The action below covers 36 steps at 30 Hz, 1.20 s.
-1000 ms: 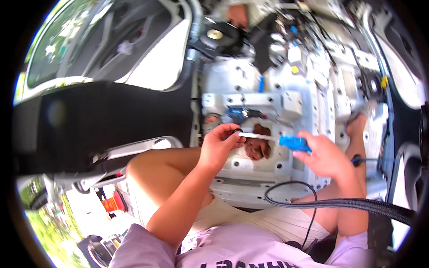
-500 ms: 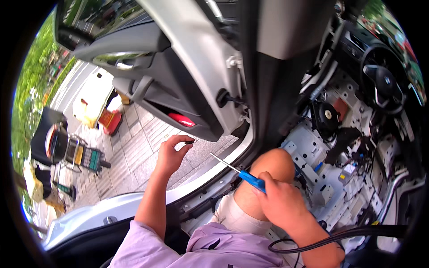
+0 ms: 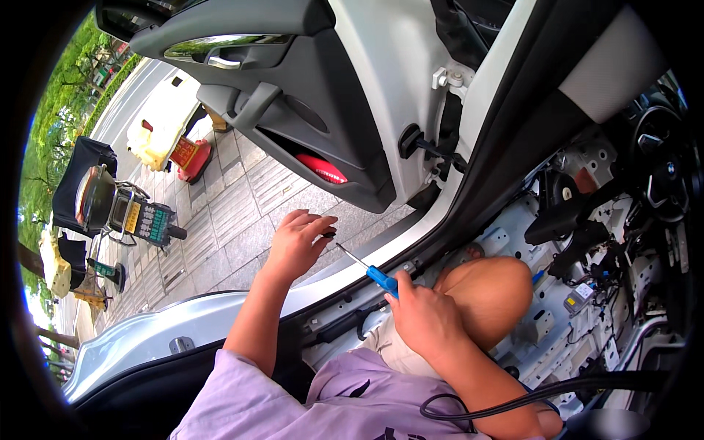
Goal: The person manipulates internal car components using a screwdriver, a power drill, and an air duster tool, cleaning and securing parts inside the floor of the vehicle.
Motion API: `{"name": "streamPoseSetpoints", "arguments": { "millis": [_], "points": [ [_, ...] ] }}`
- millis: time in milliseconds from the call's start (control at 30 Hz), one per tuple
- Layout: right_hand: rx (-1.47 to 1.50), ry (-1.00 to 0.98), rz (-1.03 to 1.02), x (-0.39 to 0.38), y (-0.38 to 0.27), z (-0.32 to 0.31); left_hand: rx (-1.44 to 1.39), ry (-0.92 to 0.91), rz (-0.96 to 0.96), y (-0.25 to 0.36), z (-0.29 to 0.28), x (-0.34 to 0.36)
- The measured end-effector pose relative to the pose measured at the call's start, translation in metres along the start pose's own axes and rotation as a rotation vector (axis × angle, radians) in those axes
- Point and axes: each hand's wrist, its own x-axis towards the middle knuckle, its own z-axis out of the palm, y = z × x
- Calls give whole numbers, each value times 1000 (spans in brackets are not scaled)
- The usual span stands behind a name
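Observation:
My left hand [image 3: 299, 244] is raised in the car's doorway, its fingers pinching a small black part [image 3: 328, 235] whose kind I cannot make out. From the right, my right hand [image 3: 424, 314] grips a screwdriver [image 3: 381, 280] by its blue handle. The thin metal shaft points up and to the left, and its tip lies close to the black part; whether they touch I cannot tell. My bare knee [image 3: 495, 297] is just beyond the right hand.
An open car door [image 3: 323, 110] with a red thing [image 3: 321, 167] in its pocket stands ahead. The stripped metal floor [image 3: 546, 323] with loose wiring lies right, below the steering wheel [image 3: 664, 165]. A black cable [image 3: 528, 400] crosses my right forearm. Parked scooters [image 3: 110, 198] stand outside on paving.
The view has swung, so the door and cabin sit further right. The screwdriver's tip has come nearer the black part, and my left fingers have turned over it.

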Motion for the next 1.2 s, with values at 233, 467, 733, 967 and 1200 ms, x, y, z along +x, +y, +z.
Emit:
{"name": "streamPoseSetpoints", "arguments": {
  "millis": [233, 467, 733, 967, 1200],
  "points": [
    [-2, -9, 18, 4, -1, -3, -81, -88, -139, -7, 15, -10],
    [11, -11, 42, 8, 0, 0, -72, -113, -78, -4, 18, -9],
    [-2, 5, 41, 9, 1, 8, -164, -117, -100, -5, 21, -12],
    [-46, 1, 29, 10, 0, 7, -185, -65, -109, 1, 19, -10],
    [1, 50, -7, 6, -1, 5, -103, -75, -145, -8, 23, -15]
  ]
}}
